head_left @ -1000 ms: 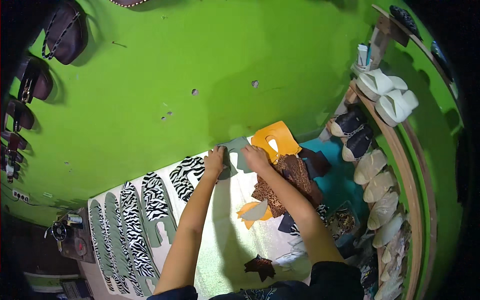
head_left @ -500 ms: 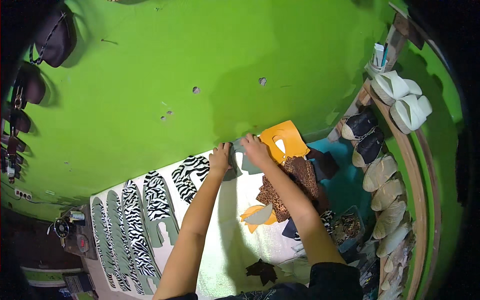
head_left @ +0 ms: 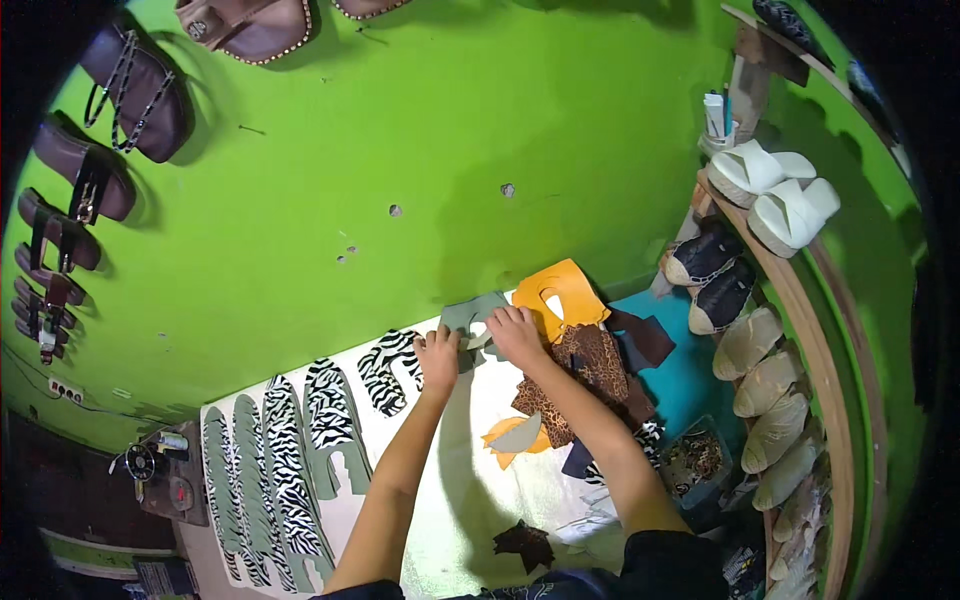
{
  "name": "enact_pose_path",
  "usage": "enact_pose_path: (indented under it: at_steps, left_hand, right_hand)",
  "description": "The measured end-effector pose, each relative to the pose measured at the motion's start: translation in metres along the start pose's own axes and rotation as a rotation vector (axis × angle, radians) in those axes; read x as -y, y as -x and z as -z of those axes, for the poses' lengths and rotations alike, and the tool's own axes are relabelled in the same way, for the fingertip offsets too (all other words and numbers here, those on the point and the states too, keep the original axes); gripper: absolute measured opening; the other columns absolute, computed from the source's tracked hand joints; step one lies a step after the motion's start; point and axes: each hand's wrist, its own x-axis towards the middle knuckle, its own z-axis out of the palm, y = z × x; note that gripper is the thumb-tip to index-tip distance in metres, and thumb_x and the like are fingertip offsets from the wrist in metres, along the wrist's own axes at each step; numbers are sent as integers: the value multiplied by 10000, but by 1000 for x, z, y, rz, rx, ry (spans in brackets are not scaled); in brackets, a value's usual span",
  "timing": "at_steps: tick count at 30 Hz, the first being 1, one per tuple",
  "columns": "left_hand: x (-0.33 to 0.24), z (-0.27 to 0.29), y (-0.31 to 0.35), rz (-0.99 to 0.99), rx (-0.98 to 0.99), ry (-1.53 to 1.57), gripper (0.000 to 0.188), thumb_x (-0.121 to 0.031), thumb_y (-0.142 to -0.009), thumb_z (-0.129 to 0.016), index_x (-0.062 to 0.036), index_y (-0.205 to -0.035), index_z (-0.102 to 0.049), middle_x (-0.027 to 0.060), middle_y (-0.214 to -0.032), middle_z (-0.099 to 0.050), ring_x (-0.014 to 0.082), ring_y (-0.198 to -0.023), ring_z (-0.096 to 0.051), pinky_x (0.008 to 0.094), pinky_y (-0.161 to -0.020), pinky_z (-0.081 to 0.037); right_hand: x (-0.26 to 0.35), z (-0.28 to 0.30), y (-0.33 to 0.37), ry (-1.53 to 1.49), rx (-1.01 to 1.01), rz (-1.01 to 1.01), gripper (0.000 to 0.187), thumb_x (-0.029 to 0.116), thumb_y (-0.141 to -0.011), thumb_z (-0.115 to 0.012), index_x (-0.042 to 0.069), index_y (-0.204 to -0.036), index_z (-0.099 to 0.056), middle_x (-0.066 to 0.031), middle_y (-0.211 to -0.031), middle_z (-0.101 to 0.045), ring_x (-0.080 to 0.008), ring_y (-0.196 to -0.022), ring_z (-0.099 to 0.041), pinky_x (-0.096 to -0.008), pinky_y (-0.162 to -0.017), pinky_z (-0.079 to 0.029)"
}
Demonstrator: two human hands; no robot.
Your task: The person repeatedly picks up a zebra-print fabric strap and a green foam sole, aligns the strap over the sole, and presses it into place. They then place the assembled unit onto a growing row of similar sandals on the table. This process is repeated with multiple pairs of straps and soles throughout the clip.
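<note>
My left hand [head_left: 439, 356] and my right hand [head_left: 517, 335] both grip a grey-green cut piece of sandal upper [head_left: 468, 315] at the far edge of the white work surface [head_left: 470, 490], close to the green wall. An orange cut piece [head_left: 560, 293] lies just right of my right hand, over a pile of leopard-print and dark pieces [head_left: 585, 375]. Left of my left hand, zebra-print upper pieces [head_left: 390, 368] lie in a row.
More zebra-print pieces [head_left: 280, 465] run to the left along the surface. Brown sandals [head_left: 95, 180] hang on the green wall. A curved wooden shelf [head_left: 800, 330] at right holds white sandals [head_left: 775, 190] and several soles. Scraps [head_left: 522, 545] lie near me.
The view has shifted a little. Both hands stay on the grey-green piece, which now sticks out farther past my fingers toward the wall.
</note>
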Motion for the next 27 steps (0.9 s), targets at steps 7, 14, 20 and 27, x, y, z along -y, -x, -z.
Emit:
enact_pose_path:
  at_steps: [7,14,20,27]
  left_hand:
    - [-14,70,54,67,-265,318,249,-111,-662,-679,-158,-872,-553,-16,-948,-565,181,-916,-513,395,-823,-280]
    - [-34,155,120,179,-427,587,198,-89,-690,-688,-122,-853,-579,-13,-852,-605,163,-877,-548,365,-866,-275]
    - [-33,189,208,299,-361,1019,118,-12,-732,-656,-32,-826,-587,72,-810,-602,220,-788,-602,309,-731,-451]
    - [-22,181,317,558,-182,1144,107,-69,-779,-675,5,-830,-617,68,-812,-610,119,-701,-582,255,-604,-472]
  right_hand:
    - [49,80,27,-288,-209,-88,130,91,-724,-614,128,-829,-547,-5,-902,-559,-193,-873,-532,-325,-741,-402]
    - [118,150,59,-466,-418,-142,217,-6,-669,-648,62,-849,-547,-70,-885,-574,-246,-834,-564,-352,-728,-454]
    - [190,176,123,-620,-329,-328,232,4,-691,-677,38,-885,-555,-103,-884,-590,-288,-814,-586,-353,-689,-474]
    - [258,192,185,-730,13,-509,170,110,-805,-636,15,-922,-557,-130,-879,-602,-278,-812,-610,-330,-688,-480]
